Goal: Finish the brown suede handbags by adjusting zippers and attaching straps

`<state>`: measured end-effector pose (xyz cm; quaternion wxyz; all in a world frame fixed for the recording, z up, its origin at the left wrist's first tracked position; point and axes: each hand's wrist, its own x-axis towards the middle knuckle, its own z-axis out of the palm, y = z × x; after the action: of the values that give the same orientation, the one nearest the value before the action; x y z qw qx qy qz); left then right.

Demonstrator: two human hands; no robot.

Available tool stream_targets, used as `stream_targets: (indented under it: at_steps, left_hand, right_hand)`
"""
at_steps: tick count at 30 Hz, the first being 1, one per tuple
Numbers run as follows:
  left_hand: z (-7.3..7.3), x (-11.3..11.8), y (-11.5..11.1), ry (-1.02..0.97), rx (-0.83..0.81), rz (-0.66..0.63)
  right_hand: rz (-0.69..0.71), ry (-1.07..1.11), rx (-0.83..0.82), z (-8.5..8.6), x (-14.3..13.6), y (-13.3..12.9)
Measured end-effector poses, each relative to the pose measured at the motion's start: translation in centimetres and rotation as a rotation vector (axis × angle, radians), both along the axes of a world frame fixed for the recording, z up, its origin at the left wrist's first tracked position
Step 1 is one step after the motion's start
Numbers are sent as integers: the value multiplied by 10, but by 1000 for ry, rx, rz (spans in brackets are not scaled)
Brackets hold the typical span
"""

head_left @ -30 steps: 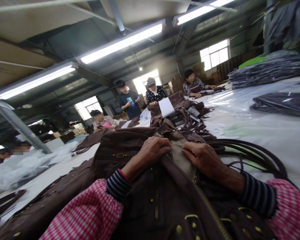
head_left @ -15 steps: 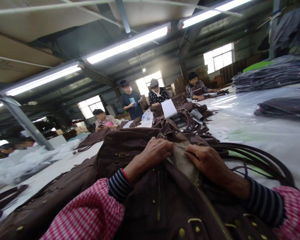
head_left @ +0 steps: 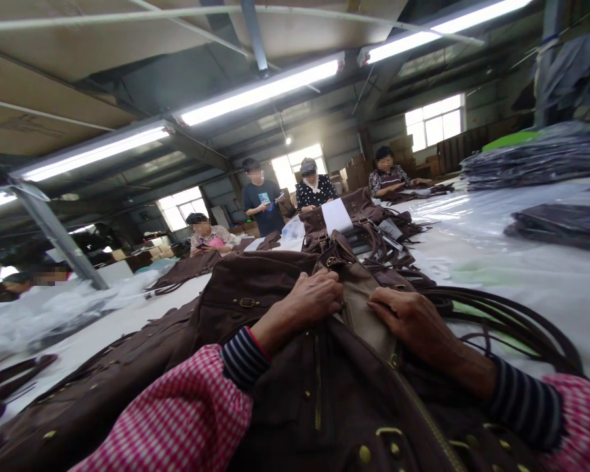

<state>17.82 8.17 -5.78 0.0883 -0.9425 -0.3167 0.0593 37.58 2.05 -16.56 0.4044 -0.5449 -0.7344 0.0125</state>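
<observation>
Our left hand [head_left: 315, 300] pinches the zippered edge [head_left: 420, 403] of our brown handbag [head_left: 347, 380]; our right hand [head_left: 419, 326] pinches its beige lining [head_left: 361, 301], seemingly to spread the mouth; it lies before us on the table [head_left: 179, 298].

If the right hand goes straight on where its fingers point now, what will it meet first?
Probably the beige lining of the brown bag, close before the right hand and perhaps already touched; depth is unclear. The left hand lies beyond.
</observation>
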Motion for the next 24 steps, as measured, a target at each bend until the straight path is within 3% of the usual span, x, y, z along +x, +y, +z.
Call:
stream_targets:
  at_steps: [8, 16, 24]
  left_hand:
    - [-6, -2, 5, -92, -128, 84]
    - [-13, -2, -1, -80, -68, 82]
    - [-14, 3, -14, -114, 24, 52]
  right_hand:
    - [51, 40, -24, -5, -3, 3]
    - [57, 49, -21, -14, -2, 7]
    - [65, 56, -14, -11, -2, 4]
